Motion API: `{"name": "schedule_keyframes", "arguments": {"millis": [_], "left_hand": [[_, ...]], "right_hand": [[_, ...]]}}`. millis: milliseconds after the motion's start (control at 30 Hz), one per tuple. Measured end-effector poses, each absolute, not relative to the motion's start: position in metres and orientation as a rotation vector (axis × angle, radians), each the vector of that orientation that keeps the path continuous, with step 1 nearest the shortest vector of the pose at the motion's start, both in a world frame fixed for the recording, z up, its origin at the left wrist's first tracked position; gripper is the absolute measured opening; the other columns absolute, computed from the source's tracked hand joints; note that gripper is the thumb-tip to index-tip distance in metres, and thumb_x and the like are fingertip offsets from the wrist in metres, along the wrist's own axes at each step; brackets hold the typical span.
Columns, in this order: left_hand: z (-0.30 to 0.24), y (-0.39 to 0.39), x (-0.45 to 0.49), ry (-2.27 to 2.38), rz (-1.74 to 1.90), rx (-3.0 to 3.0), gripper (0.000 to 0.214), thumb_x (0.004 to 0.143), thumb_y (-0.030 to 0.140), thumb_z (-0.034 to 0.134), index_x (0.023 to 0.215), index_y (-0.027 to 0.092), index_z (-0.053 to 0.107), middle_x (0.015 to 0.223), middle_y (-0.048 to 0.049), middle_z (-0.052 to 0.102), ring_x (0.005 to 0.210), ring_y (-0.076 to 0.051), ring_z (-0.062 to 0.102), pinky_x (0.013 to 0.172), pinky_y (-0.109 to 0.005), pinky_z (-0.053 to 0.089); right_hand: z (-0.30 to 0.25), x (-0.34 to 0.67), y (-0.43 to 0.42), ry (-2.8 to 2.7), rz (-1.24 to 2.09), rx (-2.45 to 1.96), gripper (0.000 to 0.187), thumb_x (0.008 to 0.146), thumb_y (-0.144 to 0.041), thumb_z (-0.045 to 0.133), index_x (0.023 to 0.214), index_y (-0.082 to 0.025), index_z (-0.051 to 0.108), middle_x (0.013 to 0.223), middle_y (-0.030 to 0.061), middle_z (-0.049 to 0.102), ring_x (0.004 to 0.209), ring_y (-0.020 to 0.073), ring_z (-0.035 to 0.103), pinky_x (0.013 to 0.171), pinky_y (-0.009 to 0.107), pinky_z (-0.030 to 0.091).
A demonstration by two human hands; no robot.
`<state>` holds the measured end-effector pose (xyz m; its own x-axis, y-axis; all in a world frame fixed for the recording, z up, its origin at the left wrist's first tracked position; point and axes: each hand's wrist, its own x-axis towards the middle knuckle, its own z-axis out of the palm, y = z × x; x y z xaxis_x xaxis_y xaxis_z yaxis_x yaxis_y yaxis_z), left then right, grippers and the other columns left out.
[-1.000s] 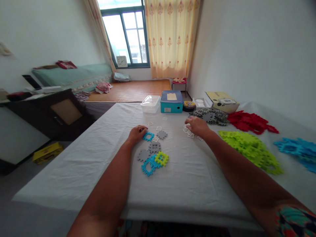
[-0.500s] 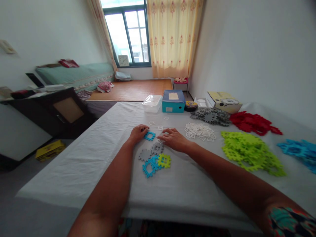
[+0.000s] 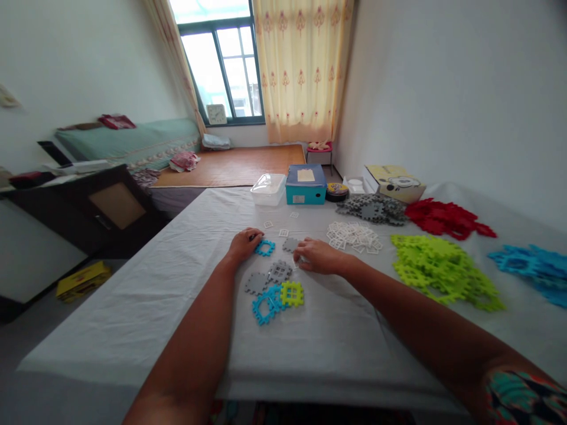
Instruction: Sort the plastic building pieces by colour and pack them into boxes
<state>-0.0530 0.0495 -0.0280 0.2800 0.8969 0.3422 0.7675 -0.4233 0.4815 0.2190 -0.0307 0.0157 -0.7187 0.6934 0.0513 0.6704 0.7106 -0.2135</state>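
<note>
My left hand (image 3: 246, 243) rests on the table with its fingers curled together, beside a blue square frame tile (image 3: 264, 248). Whatever it may hold is hidden. My right hand (image 3: 316, 255) is closed, its fingertips pinching a small white window-frame piece (image 3: 296, 263) low over the cloth. Just beyond those fingers lies a grey tile (image 3: 290, 244). Nearer to me are a grey windowed tile (image 3: 280, 271), a solid grey tile (image 3: 257, 283), overlapping blue tiles (image 3: 264, 309) and a lime-green windowed tile (image 3: 292, 293).
A pile of white frames (image 3: 354, 236) lies right of my hands. Further right are heaps of grey (image 3: 372, 209), red (image 3: 447, 217), lime-green (image 3: 443, 268) and blue tiles (image 3: 535, 268). A clear plastic box (image 3: 268, 190) and a blue box (image 3: 305, 186) stand at the back.
My right hand has drawn toward me and slightly right, its fingers now more closed on the white piece. The grey tile beyond it is more exposed. The view has shifted slightly.
</note>
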Motion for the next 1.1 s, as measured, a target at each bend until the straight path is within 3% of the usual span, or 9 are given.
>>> {"name": "schedule_keyframes", "arguments": {"millis": [133, 233, 300, 533, 633, 733, 900, 1000, 1100], "left_hand": [[-0.027, 0.050, -0.053, 1.536, 0.840, 2.335, 0.029, 0.085, 0.036, 0.049, 0.093, 0.021, 0.073, 0.101, -0.0051, 0.072, 0.096, -0.020, 0.065, 0.091, -0.032, 0.049], [-0.027, 0.049, -0.053, 1.542, 0.842, 2.333, 0.028, 0.085, 0.036, 0.050, 0.092, 0.022, 0.073, 0.100, -0.0045, 0.072, 0.096, -0.020, 0.065, 0.091, -0.031, 0.049], [-0.027, 0.049, -0.053, 1.546, 0.846, 2.328, 0.028, 0.085, 0.036, 0.050, 0.092, 0.022, 0.073, 0.101, -0.0042, 0.072, 0.096, -0.020, 0.065, 0.090, -0.031, 0.049], [-0.027, 0.048, -0.053, 1.521, 0.860, 2.331, 0.029, 0.085, 0.036, 0.049, 0.092, 0.020, 0.073, 0.101, -0.0060, 0.072, 0.096, -0.021, 0.066, 0.090, -0.033, 0.049], [-0.027, 0.048, -0.053, 1.516, 0.856, 2.327, 0.030, 0.085, 0.036, 0.049, 0.093, 0.019, 0.073, 0.101, -0.0068, 0.072, 0.096, -0.021, 0.066, 0.089, -0.033, 0.049], [-0.026, 0.049, -0.053, 1.520, 0.846, 2.334, 0.030, 0.085, 0.036, 0.049, 0.093, 0.020, 0.073, 0.101, -0.0065, 0.072, 0.095, -0.021, 0.066, 0.089, -0.033, 0.049], [-0.027, 0.049, -0.052, 1.532, 0.826, 2.343, 0.030, 0.086, 0.036, 0.048, 0.093, 0.020, 0.072, 0.101, -0.0059, 0.071, 0.095, -0.020, 0.065, 0.090, -0.033, 0.048], [-0.028, 0.050, -0.052, 1.539, 0.826, 2.331, 0.030, 0.087, 0.036, 0.048, 0.093, 0.021, 0.072, 0.101, -0.0052, 0.071, 0.096, -0.020, 0.064, 0.091, -0.033, 0.048], [-0.029, 0.050, -0.051, 1.539, 0.827, 2.326, 0.029, 0.087, 0.035, 0.048, 0.094, 0.021, 0.072, 0.102, -0.0046, 0.071, 0.097, -0.020, 0.064, 0.092, -0.032, 0.048]], "right_hand": [[0.013, 0.218, -0.033, -2.705, 0.435, -1.162, 0.029, 0.077, -0.011, 0.059, 0.105, -0.016, 0.063, 0.088, 0.0056, 0.066, 0.091, 0.0189, 0.057, 0.082, 0.028, 0.043], [0.009, 0.217, -0.032, -2.641, 0.460, -1.196, 0.043, 0.076, -0.012, 0.061, 0.118, -0.015, 0.058, 0.101, 0.0079, 0.064, 0.092, 0.0173, 0.059, 0.083, 0.027, 0.044], [0.009, 0.218, -0.031, -2.658, 0.438, -1.194, 0.038, 0.076, -0.014, 0.062, 0.114, -0.016, 0.062, 0.110, 0.0104, 0.060, 0.094, 0.0180, 0.059, 0.083, 0.027, 0.044], [0.016, 0.219, -0.034, -2.735, 0.446, -1.208, 0.029, 0.071, -0.021, 0.068, 0.099, -0.016, 0.066, 0.103, 0.0103, 0.062, 0.092, 0.0201, 0.058, 0.077, 0.027, 0.043], [0.018, 0.218, -0.037, -2.711, 0.529, -1.223, 0.032, 0.070, -0.018, 0.068, 0.101, -0.016, 0.062, 0.097, 0.0068, 0.064, 0.084, 0.0169, 0.058, 0.070, 0.024, 0.041], [0.023, 0.226, -0.031, -2.663, 0.607, -1.180, 0.024, 0.077, -0.019, 0.064, 0.100, -0.017, 0.062, 0.087, 0.0025, 0.066, 0.075, 0.0137, 0.058, 0.066, 0.022, 0.040], [0.038, 0.269, -0.003, -2.422, 0.301, -1.551, 0.027, 0.093, -0.033, 0.047, 0.102, -0.018, 0.069, 0.088, 0.0062, 0.070, 0.079, 0.0164, 0.061, 0.071, 0.025, 0.040], [0.039, 0.291, 0.007, -2.314, 0.069, -1.770, 0.029, 0.093, -0.034, 0.048, 0.102, -0.020, 0.071, 0.103, 0.0106, 0.069, 0.095, 0.0217, 0.060, 0.078, 0.029, 0.042], [0.034, 0.290, 0.006, -2.213, -0.113, -1.729, 0.030, 0.091, -0.031, 0.052, 0.115, -0.020, 0.067, 0.120, 0.0118, 0.063, 0.108, 0.0254, 0.054, 0.085, 0.035, 0.044]]}}
